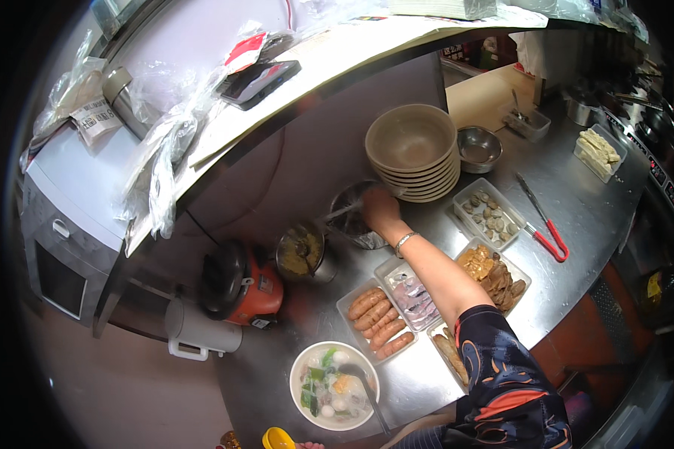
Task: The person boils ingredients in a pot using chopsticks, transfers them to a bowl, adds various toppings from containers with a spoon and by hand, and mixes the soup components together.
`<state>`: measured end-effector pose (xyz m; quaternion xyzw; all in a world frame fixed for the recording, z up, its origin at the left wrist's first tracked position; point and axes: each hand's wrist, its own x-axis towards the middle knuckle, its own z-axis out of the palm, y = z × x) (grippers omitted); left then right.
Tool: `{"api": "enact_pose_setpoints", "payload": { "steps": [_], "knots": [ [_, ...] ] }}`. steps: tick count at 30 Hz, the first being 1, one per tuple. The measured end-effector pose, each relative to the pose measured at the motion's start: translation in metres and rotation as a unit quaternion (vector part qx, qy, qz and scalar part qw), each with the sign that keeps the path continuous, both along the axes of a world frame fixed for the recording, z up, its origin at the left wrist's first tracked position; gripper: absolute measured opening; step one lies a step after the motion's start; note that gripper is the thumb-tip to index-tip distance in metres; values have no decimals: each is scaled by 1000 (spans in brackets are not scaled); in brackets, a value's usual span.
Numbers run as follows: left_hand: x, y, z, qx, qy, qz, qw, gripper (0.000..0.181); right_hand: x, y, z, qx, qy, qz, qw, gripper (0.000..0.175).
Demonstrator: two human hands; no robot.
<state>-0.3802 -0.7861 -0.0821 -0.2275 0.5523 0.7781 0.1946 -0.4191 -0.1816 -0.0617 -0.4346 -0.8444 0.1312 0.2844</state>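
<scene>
My right hand (381,209), blurred and with a bracelet at the wrist, reaches over a dark-looking metal pot (351,221). A pale translucent strip crosses the pot beside the fingers; whether I grip it cannot be made out. At the bottom edge, only the fingertips of my left hand (310,445) show, against a yellow scoop (278,438). Near it stands a white bowl (295,387) of soup with noodles, greens and pale balls, a dark ladle (370,395) leaning in it. Under my right forearm lie trays of sausages (377,317), sliced pinkish food (413,300) and browned pieces (497,280).
Stacked bowls (413,140) rise beyond the pot, below an overhanging shelf (370,42). Red-handled tongs (550,238) lie beside a clam tray (515,220). Left are a pot of yellowish food (299,255), a red rice cooker (258,294) and a white pitcher (202,325).
</scene>
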Motion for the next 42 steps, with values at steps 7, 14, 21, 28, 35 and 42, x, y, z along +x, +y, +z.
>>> {"api": "enact_pose_setpoints", "payload": {
  "steps": [7,14,21,28,35,42],
  "knots": [
    [19,-8,12,38,-24,55,997,16,-10,7,-11,15,-19,6,1000,14],
    [35,8,14,-51,-32,105,993,21,-19,22,-27,22,-114,6,993,15],
    [32,32,22,-74,-37,99,992,20,12,10,12,43,-4,44,998,16],
    [1,6,-29,-26,-11,39,999,16,54,13,0,67,89,54,992,15],
    [-9,9,-18,-54,25,38,998,19,150,-33,24,-44,117,86,988,20],
    [-33,24,3,-46,64,6,997,21,303,-66,-4,-77,90,-68,991,20]
  ]
}}
